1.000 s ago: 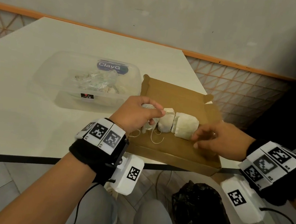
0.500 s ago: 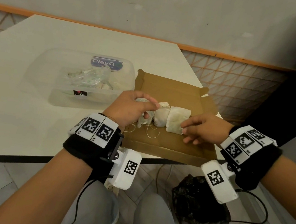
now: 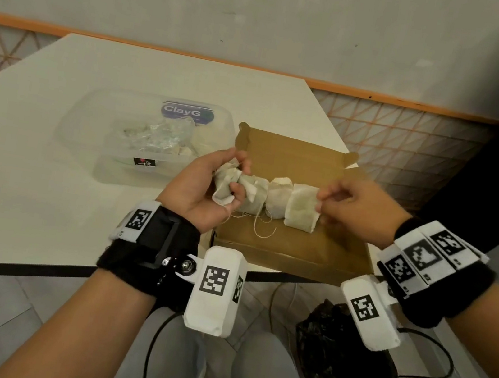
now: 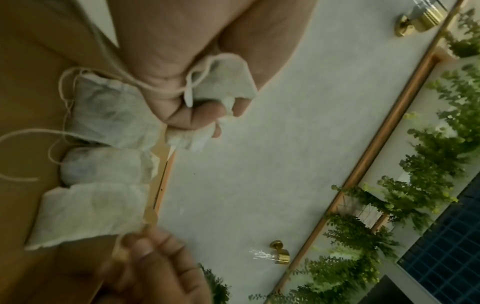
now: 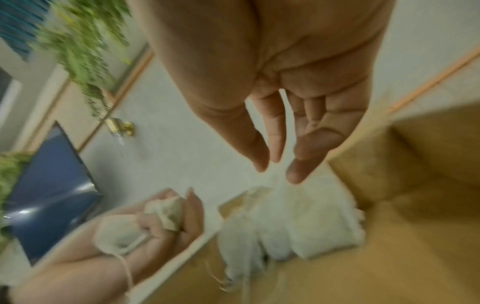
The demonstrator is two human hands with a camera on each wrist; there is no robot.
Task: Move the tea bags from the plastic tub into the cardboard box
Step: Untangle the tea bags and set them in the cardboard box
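A shallow cardboard box (image 3: 298, 245) lies at the table's near right corner. A row of three white tea bags (image 3: 277, 198) stands inside it, strings trailing toward me. My left hand (image 3: 229, 182) hovers at the row's left end, palm turned up, fingers curled round a crumpled tea bag (image 4: 226, 78). My right hand (image 3: 324, 200) hangs at the row's right end with relaxed fingers (image 5: 298, 164) holding nothing. The clear plastic tub (image 3: 87, 130) with a blue label sits left of the box, holding crumpled wrap and more tea bags (image 3: 198, 141).
The white table (image 3: 29, 186) ends in a dark front edge just below the box. A black plastic bag (image 3: 342, 360) and cables lie on the floor beside my knees. A wall with an orange rail runs behind the table.
My left hand has rolled from palm-down to palm-up and lifted a little, still gripping a tea bag. My right fingers have come off the rightmost tea bag and risen.
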